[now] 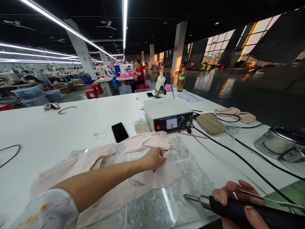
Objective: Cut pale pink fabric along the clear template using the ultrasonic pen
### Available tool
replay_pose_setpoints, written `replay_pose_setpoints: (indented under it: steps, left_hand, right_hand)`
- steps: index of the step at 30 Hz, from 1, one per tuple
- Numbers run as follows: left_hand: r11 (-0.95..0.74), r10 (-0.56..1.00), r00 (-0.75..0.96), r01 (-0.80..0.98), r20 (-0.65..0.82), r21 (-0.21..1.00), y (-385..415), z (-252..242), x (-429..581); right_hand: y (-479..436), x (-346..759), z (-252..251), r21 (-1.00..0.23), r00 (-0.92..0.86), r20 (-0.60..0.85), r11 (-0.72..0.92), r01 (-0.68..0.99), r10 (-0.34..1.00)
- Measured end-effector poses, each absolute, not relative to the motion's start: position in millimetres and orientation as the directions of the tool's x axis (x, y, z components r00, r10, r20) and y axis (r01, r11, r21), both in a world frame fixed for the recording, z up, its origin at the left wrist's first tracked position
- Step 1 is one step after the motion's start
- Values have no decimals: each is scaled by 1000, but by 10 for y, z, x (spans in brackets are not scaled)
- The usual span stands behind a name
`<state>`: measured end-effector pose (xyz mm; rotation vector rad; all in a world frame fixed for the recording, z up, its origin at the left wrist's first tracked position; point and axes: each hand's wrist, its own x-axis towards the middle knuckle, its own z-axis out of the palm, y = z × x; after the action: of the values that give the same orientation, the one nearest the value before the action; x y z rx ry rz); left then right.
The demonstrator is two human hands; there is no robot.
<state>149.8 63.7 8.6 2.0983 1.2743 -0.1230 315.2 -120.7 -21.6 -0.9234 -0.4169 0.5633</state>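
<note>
My left hand (154, 159) reaches across the mat and pinches the edge of a thin pale pink fabric piece (166, 175). Under that piece lies a clear, marbled cutting mat (147, 206). My right hand (238, 200), at the lower right, is wrapped round a black-handled cutter (228, 208) with a pointed metal tip facing left, above the mat's right edge. A thin metal implement (269, 198), perhaps tweezers, also sits between its fingers. More pale pink fabric lies at the left (76, 165) and beyond the hand (145, 141).
A white control box (166, 111) with a dial stands behind the mat, a black cable (228, 149) running right. Nearby are a phone (119, 132), elastic loops (141, 122), a khaki cloth bundle (211, 124), a lidded glass pot (281, 144) and a bottle (181, 83). A co-worker (139, 74) sits farther back.
</note>
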Motion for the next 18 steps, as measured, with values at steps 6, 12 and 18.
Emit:
replay_pose_setpoints:
  steps: [6,12,18]
  left_hand:
    - [-538,687,641,766,-342,352,309,186,1119]
    - [-880,427,899,437,-93,184,250,207,1099]
    - [-967,254,967,254,31,8,382,-89,1093]
  right_hand:
    - [-1236,3131,-208,-837,813,47,466,-285,581]
    - [-1186,3055,-202,-816,883,-49,490,-305,467]
    - [-1163,3065,-325,-798,894,12,542,-262,448]
